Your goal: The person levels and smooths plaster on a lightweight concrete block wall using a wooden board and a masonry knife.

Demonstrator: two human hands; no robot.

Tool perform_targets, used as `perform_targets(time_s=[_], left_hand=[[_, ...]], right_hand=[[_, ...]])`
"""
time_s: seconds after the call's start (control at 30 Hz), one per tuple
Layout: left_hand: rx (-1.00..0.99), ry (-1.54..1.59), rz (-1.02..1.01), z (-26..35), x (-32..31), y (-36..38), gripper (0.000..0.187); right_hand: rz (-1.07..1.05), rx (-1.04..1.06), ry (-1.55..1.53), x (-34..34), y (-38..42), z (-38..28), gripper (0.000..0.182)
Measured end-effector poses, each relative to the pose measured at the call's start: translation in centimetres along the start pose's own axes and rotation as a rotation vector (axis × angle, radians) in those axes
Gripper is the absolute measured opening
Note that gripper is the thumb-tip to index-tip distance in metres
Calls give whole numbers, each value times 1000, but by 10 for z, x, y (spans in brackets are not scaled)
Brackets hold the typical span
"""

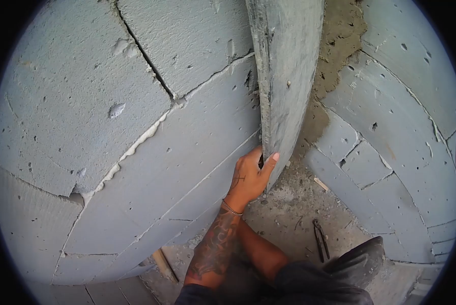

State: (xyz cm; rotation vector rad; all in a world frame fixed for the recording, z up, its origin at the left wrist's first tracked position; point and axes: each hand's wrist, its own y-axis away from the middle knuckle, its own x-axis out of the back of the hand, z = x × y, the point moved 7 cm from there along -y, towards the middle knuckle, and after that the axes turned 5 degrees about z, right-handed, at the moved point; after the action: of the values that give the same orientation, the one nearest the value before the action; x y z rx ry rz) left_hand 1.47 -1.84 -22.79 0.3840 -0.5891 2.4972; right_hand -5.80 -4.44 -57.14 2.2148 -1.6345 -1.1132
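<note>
A tall grey board (291, 76) stands upright at the upper middle, its rough narrow edge facing me. My left hand (251, 175) is closed round the lower part of this edge, with the thumb on the board's right face and the other fingers mostly hidden. A tattooed forearm with a bracelet at the wrist leads to it. My right forearm crosses behind the left one, and my right hand is hidden from view. Left of the board, a grey block wall (187, 147) with pale joints comes close to its edge.
Another block wall (390, 132) rises at the right, beside a strip of brown mortar (340, 46). Pincers (320, 240) lie on the dusty floor (289, 213) near my leg (357, 262). A small wood piece (321, 184) and a wooden strip (165, 265) are lower down.
</note>
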Motion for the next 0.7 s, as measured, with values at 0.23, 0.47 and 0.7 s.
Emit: perform_targets(time_s=[0.23, 0.47, 0.7], left_hand=[[2, 247, 25, -11, -29, -22, 42], [259, 428, 248, -15, -44, 2, 49], [-182, 180, 505, 9, -41, -9, 47]], right_hand=[[-189, -218, 566, 32, 28, -84, 22], [-312, -361, 683, 97, 37, -102, 25], [-312, -324, 661, 67, 16, -85, 23]])
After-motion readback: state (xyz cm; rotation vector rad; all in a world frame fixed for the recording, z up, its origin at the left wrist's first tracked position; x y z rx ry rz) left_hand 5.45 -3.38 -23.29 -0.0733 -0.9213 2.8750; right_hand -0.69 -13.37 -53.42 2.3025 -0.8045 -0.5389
